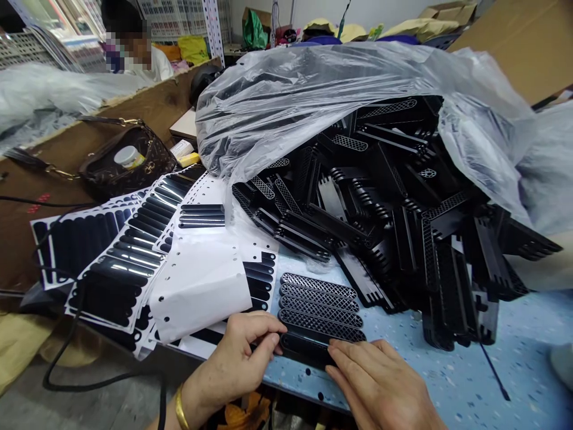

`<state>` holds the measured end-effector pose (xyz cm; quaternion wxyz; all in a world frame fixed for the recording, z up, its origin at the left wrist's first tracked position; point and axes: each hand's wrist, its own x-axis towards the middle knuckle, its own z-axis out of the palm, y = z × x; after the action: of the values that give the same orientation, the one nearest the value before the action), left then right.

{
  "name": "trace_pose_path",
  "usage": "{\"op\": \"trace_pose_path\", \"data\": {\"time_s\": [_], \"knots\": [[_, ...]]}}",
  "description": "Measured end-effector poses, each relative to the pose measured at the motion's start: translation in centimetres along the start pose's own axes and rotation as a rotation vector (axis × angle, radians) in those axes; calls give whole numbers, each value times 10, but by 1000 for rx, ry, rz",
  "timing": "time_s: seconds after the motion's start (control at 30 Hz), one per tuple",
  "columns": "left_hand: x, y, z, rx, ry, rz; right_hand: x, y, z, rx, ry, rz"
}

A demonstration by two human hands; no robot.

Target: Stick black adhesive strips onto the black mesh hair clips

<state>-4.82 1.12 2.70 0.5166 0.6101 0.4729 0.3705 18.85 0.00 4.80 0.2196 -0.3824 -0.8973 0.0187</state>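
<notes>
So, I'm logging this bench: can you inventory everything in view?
latticed parts: at least four, black, ahead of hands
smooth strip: one, black, between hands
loose parts: many, mostly black, right
plastic wrap: one, translucent, over those
sticker sheets: several, black/white, left
plain sheet: one, white, atop them
handbag: one, brown, left
cable: one, black, lower left
cardboard: one, brown, upper right
tabletop: one, speckled blue, beneath
background clutter: uncountable, mixed, rear
person: one, white top, upper left
left hand: one, bare, strip's left end
right hand: one, bare, strip's right

Smooth black strip [308,344] between the hands [248,349] [380,382]
Just beyond, lattice-textured, plastic-looking bars [320,303]; leftward, glossy black strips [134,257] on white paper [201,280]; farther off, crinkled, shiny plastic film [277,89].
</notes>
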Motion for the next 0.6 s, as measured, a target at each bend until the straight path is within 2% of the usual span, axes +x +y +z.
{"op": "trace_pose_path", "data": {"time_s": [0.3, 0.47, 0.6], "knots": [[1, -2, 5, -12, 38, -46, -4, 0, 8, -19, 40, -11], [4, 0, 9, 6, 66, -62, -4, 1, 7, -12, -5, 1], [5, -1, 13, 45, 99, -79, -5, 0, 7, 6, 19, 17]]}}
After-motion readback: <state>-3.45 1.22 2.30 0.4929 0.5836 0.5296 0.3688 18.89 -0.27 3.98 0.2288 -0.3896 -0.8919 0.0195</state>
